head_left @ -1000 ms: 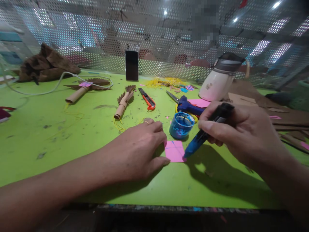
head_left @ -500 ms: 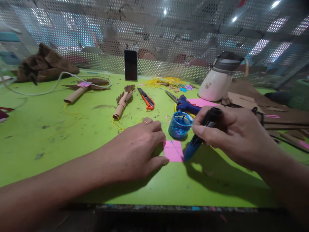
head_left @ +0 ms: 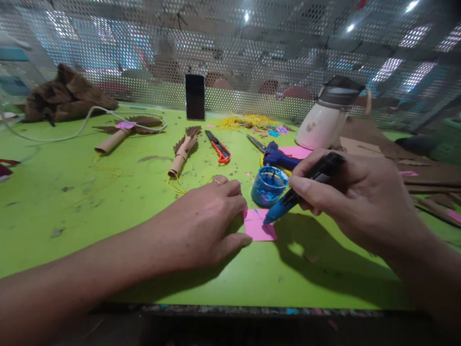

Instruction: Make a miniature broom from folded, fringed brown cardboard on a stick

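Note:
A small pink paper square (head_left: pixel 260 231) lies flat on the green tabletop, with thin blue lines on it. My left hand (head_left: pixel 212 226) rests palm down at its left side, thumb spread away from the other fingers, and touches the paper's left edge. In my right hand (head_left: pixel 345 197) is a marker (head_left: pixel 309 180) with a black barrel and a blue front end, tilted down to the left. Its tip meets the paper near the right side. Just behind the paper stands an open jar (head_left: pixel 268 190) smeared with blue.
Behind the jar lie a blue glue gun (head_left: pixel 275 154), scissors (head_left: pixel 256 143) and an orange box cutter (head_left: pixel 219 149). Two brown cardboard rolls with yellow strings (head_left: pixel 179 161) lie left. A phone (head_left: pixel 195 97), yellow fibres (head_left: pixel 248 121) and a white jug (head_left: pixel 319 126) line the back.
The marker tip has moved up and left from the paper's lower right corner onto the paper, and the marker leans more. My left hand stays in place.

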Action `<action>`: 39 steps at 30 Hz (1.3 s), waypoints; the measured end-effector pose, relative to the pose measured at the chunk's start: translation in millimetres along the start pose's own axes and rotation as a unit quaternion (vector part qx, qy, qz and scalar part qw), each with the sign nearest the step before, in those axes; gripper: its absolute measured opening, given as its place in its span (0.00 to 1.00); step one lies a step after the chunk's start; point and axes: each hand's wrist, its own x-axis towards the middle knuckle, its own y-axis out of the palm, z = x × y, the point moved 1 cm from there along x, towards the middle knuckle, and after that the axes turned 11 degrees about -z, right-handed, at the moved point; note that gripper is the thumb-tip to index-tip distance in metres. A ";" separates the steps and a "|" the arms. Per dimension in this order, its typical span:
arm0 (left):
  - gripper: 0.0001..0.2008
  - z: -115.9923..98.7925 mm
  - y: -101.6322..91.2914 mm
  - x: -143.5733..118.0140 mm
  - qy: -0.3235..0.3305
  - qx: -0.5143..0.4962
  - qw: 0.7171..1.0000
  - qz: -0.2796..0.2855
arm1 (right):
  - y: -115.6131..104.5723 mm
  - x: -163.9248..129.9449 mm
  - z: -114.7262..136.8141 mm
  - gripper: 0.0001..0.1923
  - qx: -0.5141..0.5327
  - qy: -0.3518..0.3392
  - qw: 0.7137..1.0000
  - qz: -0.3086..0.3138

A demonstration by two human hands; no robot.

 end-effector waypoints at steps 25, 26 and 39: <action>0.10 1.2 0.3 -1.8 0.019 -0.012 1.000 -0.009 | 3.4 -5.8 -1.0 0.04 0.055 0.045 0.994 0.080; 0.10 1.2 0.2 -1.8 0.019 -0.015 1.000 -0.010 | 3.5 -5.8 -1.0 0.04 0.057 0.047 0.994 0.079; 0.10 2.1 -0.9 -1.4 0.028 -0.013 0.999 -0.009 | 4.3 -4.9 -0.8 0.06 0.069 0.038 0.993 0.092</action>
